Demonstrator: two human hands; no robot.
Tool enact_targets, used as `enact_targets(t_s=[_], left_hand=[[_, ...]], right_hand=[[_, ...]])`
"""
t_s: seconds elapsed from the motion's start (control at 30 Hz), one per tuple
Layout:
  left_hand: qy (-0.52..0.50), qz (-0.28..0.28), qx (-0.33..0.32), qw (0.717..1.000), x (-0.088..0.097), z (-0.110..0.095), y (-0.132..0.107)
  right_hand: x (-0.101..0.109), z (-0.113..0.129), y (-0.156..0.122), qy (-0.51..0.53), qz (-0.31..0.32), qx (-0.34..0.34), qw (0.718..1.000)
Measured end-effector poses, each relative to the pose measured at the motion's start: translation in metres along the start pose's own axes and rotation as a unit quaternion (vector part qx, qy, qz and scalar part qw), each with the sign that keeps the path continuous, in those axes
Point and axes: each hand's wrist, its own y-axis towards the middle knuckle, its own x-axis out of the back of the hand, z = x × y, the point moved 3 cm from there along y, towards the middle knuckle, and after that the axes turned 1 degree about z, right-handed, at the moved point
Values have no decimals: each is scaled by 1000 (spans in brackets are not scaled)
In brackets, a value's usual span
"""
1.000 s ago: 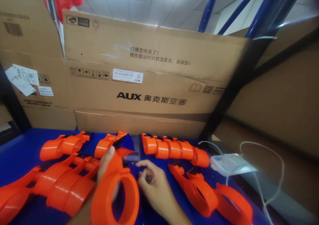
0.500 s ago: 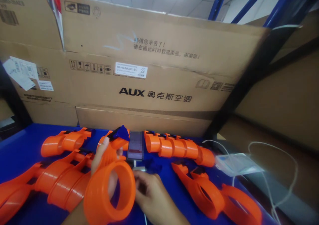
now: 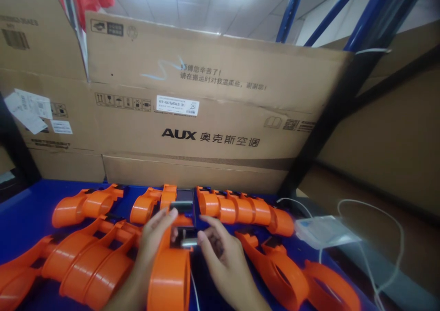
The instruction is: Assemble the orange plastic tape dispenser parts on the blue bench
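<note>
Nearest, at centre: an orange dispenser (image 3: pixel 170 279), its broad ring toward the near edge, its arm running away to the far side. Left hand (image 3: pixel 154 233) closed around that arm, thumb lying up by a dark-and-silver piece (image 3: pixel 181 206) at the far end. Right hand (image 3: pixel 227 258) just right of it, fingers half curled, a moderate gap between thumb and forefinger, nothing seen in the grasp. Thumb tip sits at the end of a short metal roller (image 3: pixel 190 242) on the dispenser; touching or only close, cannot tell. A thin white cable (image 3: pixel 195 288) runs down the near blue surface (image 3: pixel 27 205) between dispenser and right wrist. Near left, a group of orange rings (image 3: pixel 79 265), packed side by side; near right, two more orange pieces (image 3: pixel 287 279), lying tilted. Beyond these, on the right, a clear plastic packet (image 3: pixel 326 232) with a pale looped cord (image 3: pixel 400 242) around it. Farther off, a close row of orange holders (image 3: pixel 235 209) right of centre, and a phone (image 3: pixel 185 195) partly hidden behind the left hand's work. Farthest, a printed cardboard panel (image 3: pixel 213 164), dark rack post (image 3: pixel 311 132) crossing its right end.
</note>
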Motion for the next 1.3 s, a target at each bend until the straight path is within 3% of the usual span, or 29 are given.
enact_targets(t_s=[0.27, 0.47, 0.87, 1.1, 1.3], left_hand=[[43, 35, -16, 998, -20, 16, -25], [83, 67, -4, 994, -25, 26, -27], [111, 53, -43, 991, -25, 15, -32], [115, 60, -43, 991, -24, 15, -31], [18, 20, 7, 1000, -24, 14, -30]], right_hand=[[0, -3, -3, -66, -45, 9, 997], [0, 1, -6, -100, -54, 86, 990], [-4, 1, -8, -113, -23, 158, 981], [-3, -2, -6, -117, -12, 167, 979], [3, 5, -3, -142, 8, 163, 976]])
